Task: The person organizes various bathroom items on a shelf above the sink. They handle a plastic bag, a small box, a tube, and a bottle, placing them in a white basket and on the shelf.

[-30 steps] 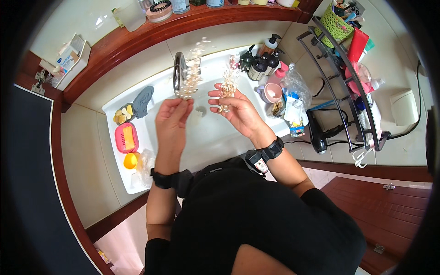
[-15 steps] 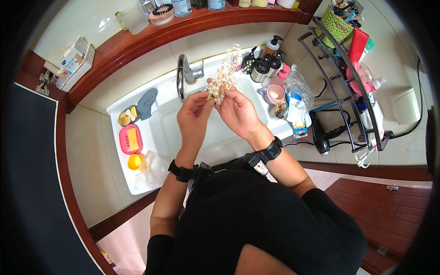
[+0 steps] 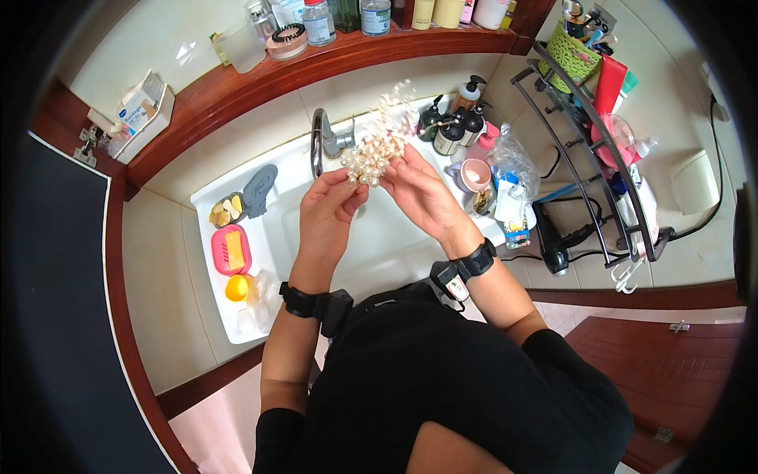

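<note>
Above the white sink (image 3: 292, 229), both hands hold a spray of pearl-like beads (image 3: 375, 154), cream and gold, with a looser sprig fanning out at its far end. Fingers of my left hand (image 3: 325, 217) pinch its near left edge. On the other side, my right hand (image 3: 430, 197) has thumb and fingers closed on its right edge, with the palm turned partly up. Just behind the beads, to the left, rises the chrome faucet (image 3: 318, 142), apart from them. A black strap circles each wrist.
Along the sink's left rim sit a pink soap dish (image 3: 219, 251), an orange cup (image 3: 237, 287) and a clear plastic bag (image 3: 263, 300). Pump bottles (image 3: 448, 138) and a pink mug (image 3: 474, 175) crowd its right corner. A black rack (image 3: 588, 158) hangs farther right, above a hair dryer (image 3: 553, 245).
The bead spray has tilted and spread, showing more of its pearls. My hands have moved slightly apart, the left one leftward and the right one rightward. The view has shifted a little.
</note>
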`<control>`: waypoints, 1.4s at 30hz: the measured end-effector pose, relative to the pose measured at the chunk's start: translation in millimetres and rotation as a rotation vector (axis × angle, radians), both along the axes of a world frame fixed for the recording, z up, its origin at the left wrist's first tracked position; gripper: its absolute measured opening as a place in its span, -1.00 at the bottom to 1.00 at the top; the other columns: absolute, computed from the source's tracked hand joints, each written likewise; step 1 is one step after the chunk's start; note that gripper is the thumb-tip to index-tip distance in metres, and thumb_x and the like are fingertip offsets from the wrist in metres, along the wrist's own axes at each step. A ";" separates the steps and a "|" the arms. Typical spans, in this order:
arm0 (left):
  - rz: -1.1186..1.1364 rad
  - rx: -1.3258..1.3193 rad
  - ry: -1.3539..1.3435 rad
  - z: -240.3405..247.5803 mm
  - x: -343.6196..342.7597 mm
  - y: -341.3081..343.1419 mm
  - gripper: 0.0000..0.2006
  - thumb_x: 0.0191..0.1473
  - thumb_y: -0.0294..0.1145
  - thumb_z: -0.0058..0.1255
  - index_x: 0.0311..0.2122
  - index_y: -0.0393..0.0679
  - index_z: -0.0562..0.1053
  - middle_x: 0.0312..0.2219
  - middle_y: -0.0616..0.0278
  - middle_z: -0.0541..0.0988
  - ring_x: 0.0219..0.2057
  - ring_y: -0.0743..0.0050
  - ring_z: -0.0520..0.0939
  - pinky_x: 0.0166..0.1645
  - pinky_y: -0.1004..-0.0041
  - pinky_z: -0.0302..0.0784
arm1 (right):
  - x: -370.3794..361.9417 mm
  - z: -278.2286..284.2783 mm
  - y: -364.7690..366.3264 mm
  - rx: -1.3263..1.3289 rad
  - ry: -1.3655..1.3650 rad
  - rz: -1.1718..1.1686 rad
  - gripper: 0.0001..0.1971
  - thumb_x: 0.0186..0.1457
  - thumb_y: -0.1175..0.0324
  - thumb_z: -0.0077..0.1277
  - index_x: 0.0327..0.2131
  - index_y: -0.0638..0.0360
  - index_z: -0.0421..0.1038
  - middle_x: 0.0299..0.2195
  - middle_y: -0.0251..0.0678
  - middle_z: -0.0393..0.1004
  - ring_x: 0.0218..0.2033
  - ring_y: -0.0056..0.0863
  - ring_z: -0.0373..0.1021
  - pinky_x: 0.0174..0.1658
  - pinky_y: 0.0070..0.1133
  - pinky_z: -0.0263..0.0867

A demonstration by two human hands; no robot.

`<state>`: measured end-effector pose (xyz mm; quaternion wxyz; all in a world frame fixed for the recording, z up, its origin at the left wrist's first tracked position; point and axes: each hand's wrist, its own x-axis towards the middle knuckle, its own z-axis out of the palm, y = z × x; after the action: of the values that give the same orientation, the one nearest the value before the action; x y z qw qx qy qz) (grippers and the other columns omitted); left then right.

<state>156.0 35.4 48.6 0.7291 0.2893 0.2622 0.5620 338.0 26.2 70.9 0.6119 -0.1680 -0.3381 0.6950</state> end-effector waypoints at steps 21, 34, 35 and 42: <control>-0.069 -0.184 0.053 11.7 16.5 -7.8 -0.73 0.32 -0.44 -0.04 0.05 -0.32 0.43 -0.19 0.16 0.62 -0.22 0.45 0.67 -0.04 0.52 0.66 | 22.4 0.4 42.9 -0.351 0.397 -0.256 -0.78 0.39 0.17 -0.06 -0.25 0.10 0.35 -0.44 -0.38 0.40 -0.34 -0.41 0.41 -0.02 -0.28 0.49; -0.446 0.422 0.783 -13.0 35.4 -8.7 -0.31 0.35 -0.14 -0.04 0.44 -0.18 0.02 0.38 0.08 0.20 0.42 0.27 0.12 0.44 0.29 0.01 | 31.5 9.7 41.1 -0.224 0.444 -0.372 -0.71 0.40 0.09 -0.09 -0.30 0.10 0.30 -0.43 -0.37 0.36 -0.32 -0.41 0.42 0.02 -0.25 0.48; -0.447 0.392 0.636 -8.9 47.2 -10.4 -0.29 0.38 -0.07 -0.11 0.45 -0.17 -0.04 0.40 0.10 0.16 0.43 0.27 0.11 0.45 0.29 -0.02 | 25.5 12.3 38.1 -0.190 0.412 -0.397 -0.71 0.40 0.10 -0.09 -0.30 0.10 0.30 -0.43 -0.36 0.36 -0.30 -0.40 0.43 0.02 -0.26 0.48; -0.331 0.142 -0.210 23.8 108.2 -2.1 -0.18 0.32 0.35 -0.50 0.39 -0.17 0.03 0.34 0.15 0.21 0.37 0.21 0.20 0.44 0.22 0.06 | 6.7 19.8 12.2 0.102 0.067 -0.515 -0.78 0.41 0.22 -0.06 -0.27 0.15 0.35 -0.29 -0.30 0.48 0.08 -0.37 0.40 0.11 -0.39 0.37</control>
<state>264.3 33.4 72.4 0.8128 0.3187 0.0933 0.4786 344.7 38.4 90.8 0.7871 -0.1941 -0.2984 0.5037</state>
